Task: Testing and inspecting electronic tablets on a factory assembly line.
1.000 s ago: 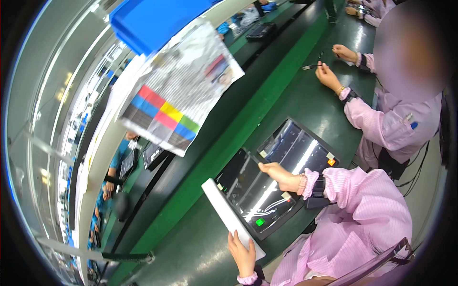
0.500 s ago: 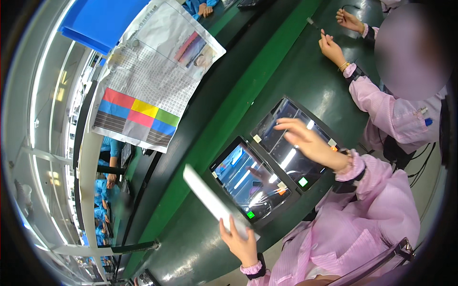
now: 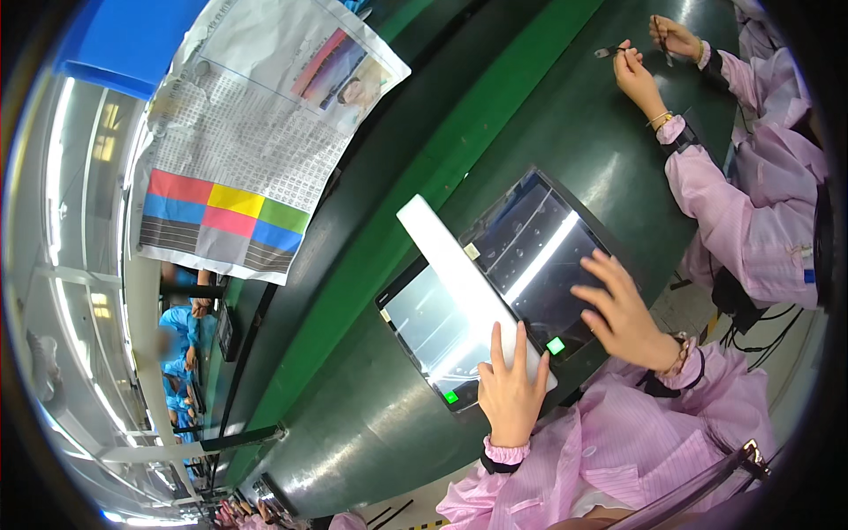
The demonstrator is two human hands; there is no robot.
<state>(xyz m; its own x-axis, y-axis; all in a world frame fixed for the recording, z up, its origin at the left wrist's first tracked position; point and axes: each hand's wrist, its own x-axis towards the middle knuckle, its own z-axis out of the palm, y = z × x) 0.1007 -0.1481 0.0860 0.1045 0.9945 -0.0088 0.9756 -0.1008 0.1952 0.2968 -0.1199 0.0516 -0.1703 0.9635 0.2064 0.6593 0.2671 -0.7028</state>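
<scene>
Two flat black screens lie side by side on the green table: the left screen [image 3: 426, 318] and the larger right screen [image 3: 549, 238], each with a lit green square near its lower edge. A long white bar [image 3: 455, 265] slants across the seam between them, covering part of the left screen. At the bar's near end my left hand [image 3: 512, 393] grips it, fingers stretched along its top. My right hand [image 3: 629, 314] is open, fingers spread, over the right edge of the right screen, holding nothing. Whether it touches the glass I cannot tell.
A printed sheet with coloured blocks [image 3: 256, 150] hangs at the upper left beside a blue bin [image 3: 124, 44]. A green strip [image 3: 459, 150] runs along the table. At the upper right, a co-worker's hands [image 3: 640, 75] hold small dark parts. Cables [image 3: 751, 340] hang at the right.
My left hand has carried the white bar rightward, from left of the left screen to over the seam. My right hand has moved right and down, its fingers spreading.
</scene>
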